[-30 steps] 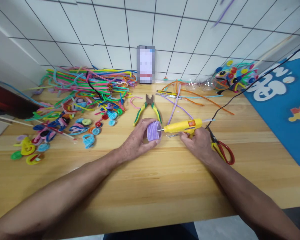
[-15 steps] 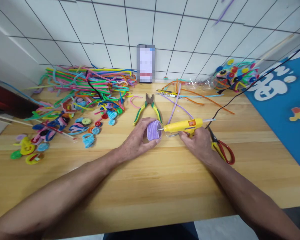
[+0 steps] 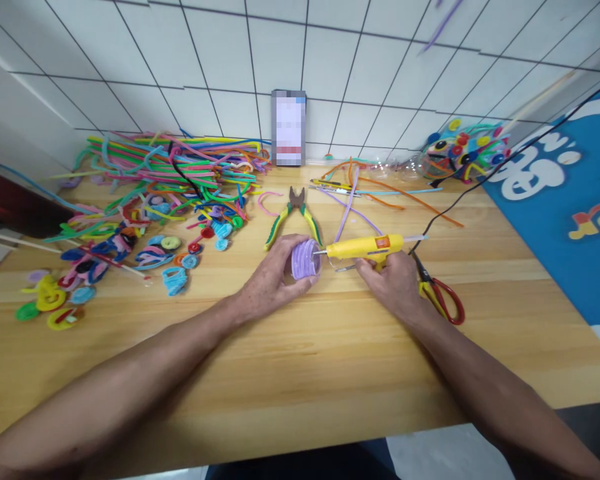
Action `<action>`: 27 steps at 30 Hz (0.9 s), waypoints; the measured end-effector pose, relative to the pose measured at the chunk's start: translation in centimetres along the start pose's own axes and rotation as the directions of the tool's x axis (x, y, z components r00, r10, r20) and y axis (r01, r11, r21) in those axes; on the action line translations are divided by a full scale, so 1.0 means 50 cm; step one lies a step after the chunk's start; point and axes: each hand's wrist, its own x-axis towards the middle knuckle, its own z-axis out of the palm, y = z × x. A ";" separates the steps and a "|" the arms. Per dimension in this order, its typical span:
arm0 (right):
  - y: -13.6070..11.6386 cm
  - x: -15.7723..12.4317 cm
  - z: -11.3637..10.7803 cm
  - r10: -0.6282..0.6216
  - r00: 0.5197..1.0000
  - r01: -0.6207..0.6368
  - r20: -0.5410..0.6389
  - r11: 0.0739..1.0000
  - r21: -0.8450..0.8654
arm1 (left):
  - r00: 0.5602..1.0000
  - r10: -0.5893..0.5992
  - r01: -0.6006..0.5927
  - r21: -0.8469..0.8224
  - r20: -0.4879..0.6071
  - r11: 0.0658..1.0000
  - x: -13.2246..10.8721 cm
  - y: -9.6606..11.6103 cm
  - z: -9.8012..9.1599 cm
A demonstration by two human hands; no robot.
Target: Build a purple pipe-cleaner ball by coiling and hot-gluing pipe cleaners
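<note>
My left hand (image 3: 273, 277) is closed around a short cylinder wound with purple pipe cleaner (image 3: 304, 261), its open end turned to the right. In my right hand (image 3: 397, 283) is a yellow hot glue gun (image 3: 365, 247), held by its handle. The metal nozzle points left and meets the cylinder's rim; whether it touches cannot be made out. A clear glue stick pokes out of the gun's back. Just beyond my left hand lie pliers (image 3: 297, 210) with green and yellow handles. Scissors with red and yellow handles (image 3: 447, 303) rest beside my right wrist.
A heap of colourful pipe cleaners (image 3: 180, 160) and several small coiled shapes (image 3: 175, 280) cover the left side. A phone (image 3: 289, 128) leans on the tiled wall. Loose purple pipe cleaners (image 3: 347, 207) lie behind the gun. A decorated bottle (image 3: 465, 152) and black cord (image 3: 447, 212) are at right.
The glue gun's nozzle has shifted slightly to the rim's upper part. Both hands keep their holds. The whole view has moved a little.
</note>
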 end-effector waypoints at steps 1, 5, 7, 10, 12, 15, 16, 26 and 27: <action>0.000 0.000 -0.003 0.006 1.000 -0.006 0.000 0.999 0.034 | 1.000 -0.001 0.001 0.007 0.002 1.000 0.001 0.001 -0.001; 0.020 0.023 -0.034 0.068 0.987 -0.050 -0.144 0.991 0.127 | 1.000 0.001 -0.001 0.042 -0.006 0.999 0.003 0.002 -0.001; 0.045 0.049 -0.065 0.107 0.954 -0.068 -0.282 0.987 0.145 | 1.000 -0.005 0.005 0.049 -0.009 0.999 0.004 0.000 0.001; 0.096 0.095 -0.117 0.140 0.922 -0.121 -0.362 0.990 0.074 | 1.000 -0.014 0.014 0.057 -0.007 0.998 0.004 -0.003 0.004; 0.131 0.119 -0.139 0.208 0.919 -0.230 -0.336 0.973 -0.024 | 1.000 -0.008 0.009 0.067 -0.010 0.998 0.003 -0.006 0.006; 0.172 0.138 -0.141 0.325 0.898 -0.371 -0.298 0.922 -0.113 | 0.999 0.014 -0.010 0.077 -0.045 0.997 0.003 -0.008 0.008; 0.182 0.139 -0.134 0.363 0.888 -0.412 -0.282 0.901 -0.137 | 0.998 0.020 -0.015 0.080 -0.059 0.997 0.003 -0.009 0.008; 0.254 0.119 -0.082 0.356 0.913 -0.394 -0.198 0.895 -0.210 | 0.997 0.037 -0.032 0.077 -0.068 0.996 0.007 -0.015 0.007; 0.262 0.116 -0.086 0.320 0.927 -0.359 -0.194 0.908 -0.218 | 0.997 0.034 -0.028 0.078 -0.067 0.997 0.007 -0.015 0.007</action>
